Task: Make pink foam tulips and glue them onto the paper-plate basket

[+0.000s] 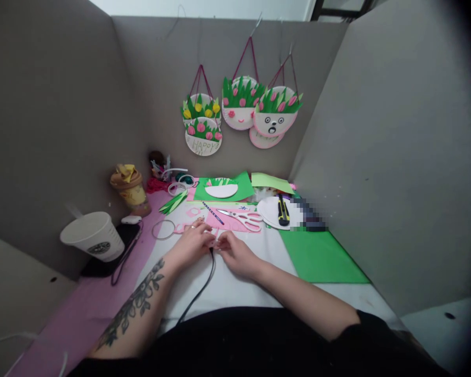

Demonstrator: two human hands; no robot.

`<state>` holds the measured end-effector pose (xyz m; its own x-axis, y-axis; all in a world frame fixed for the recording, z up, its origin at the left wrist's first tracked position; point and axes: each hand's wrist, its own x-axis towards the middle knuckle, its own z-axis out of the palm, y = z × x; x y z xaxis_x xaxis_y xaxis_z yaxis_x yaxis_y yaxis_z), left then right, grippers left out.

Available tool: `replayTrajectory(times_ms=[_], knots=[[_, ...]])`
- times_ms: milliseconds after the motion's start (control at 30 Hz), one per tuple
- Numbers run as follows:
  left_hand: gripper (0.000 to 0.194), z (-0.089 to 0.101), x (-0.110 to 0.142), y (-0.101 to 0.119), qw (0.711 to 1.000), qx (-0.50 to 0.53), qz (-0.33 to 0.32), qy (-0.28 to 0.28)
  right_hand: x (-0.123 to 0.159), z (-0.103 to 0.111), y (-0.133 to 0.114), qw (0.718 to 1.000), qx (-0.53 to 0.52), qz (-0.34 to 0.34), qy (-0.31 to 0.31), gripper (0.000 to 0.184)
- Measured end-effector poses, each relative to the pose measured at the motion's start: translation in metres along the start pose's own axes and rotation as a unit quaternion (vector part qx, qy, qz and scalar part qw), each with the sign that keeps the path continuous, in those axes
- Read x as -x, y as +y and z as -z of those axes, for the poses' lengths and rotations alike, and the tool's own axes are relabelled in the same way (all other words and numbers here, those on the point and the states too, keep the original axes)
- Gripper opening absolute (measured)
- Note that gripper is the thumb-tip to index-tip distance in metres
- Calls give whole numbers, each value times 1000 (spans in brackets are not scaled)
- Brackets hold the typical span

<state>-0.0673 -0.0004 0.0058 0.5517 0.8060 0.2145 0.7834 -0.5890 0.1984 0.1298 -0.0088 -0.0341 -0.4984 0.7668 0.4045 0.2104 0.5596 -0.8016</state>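
My left hand (194, 242) and my right hand (232, 251) meet over the white table top (235, 285), fingers curled together around a small pink paper piece (215, 242) pinched between them. A black cable (204, 285) runs from under my hands toward my body. Just beyond my fingers lie a pink paper sheet (225, 222), pink-handled scissors (245, 216) and a blue pencil (213, 212).
A white paper cup (93, 235) and a brown lidded cup (130, 189) stand at the left. A white plate with a yellow-black utility knife (283, 210) sits at the right, beside green paper (322, 256). Paper-plate crafts (241, 107) hang on the grey partition.
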Motion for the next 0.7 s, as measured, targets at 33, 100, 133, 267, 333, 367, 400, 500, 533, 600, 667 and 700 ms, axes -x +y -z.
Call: replayTrajectory(times_ms=[33, 100, 133, 267, 333, 367, 400, 500, 533, 600, 667, 700], knots=[[21, -2, -1, 1, 1000, -9, -1, -2, 0, 4, -2, 1000, 17, 11, 9, 29], [19, -3, -1, 0, 1000, -21, 1, -5, -2, 17, -4, 996, 60, 22, 58, 28], [19, -3, -1, -3, 1000, -28, 3, -6, -3, 25, -3, 993, 71, 21, 93, 24], [22, 3, 5, -19, 997, -72, 24, 4, -6, 55, 11, 973, 109, -46, 197, 15], [25, 7, 10, -25, 995, -90, 49, 17, -6, 63, 20, 973, 138, -68, 174, 13], [25, 8, 11, -27, 993, -97, 63, 19, -6, 64, 24, 974, 149, -74, 154, 13], [23, 10, 12, -27, 991, -104, 77, 22, -6, 63, 28, 975, 158, -78, 133, 15], [23, 13, 6, -19, 987, -106, 108, 45, -7, 57, 33, 978, 165, -90, 86, 21], [26, 14, 2, -13, 988, -94, 112, 56, -7, 54, 34, 979, 162, -93, 77, 23], [30, 14, -11, 0, 992, -43, 104, 52, -8, 50, 36, 982, 151, -93, 63, 26], [26, 13, -27, 14, 997, 13, 80, -1, -8, 48, 38, 984, 145, -89, 47, 30], [23, 11, -36, 21, 996, 30, 76, -34, -8, 47, 39, 985, 146, -89, 39, 31]])
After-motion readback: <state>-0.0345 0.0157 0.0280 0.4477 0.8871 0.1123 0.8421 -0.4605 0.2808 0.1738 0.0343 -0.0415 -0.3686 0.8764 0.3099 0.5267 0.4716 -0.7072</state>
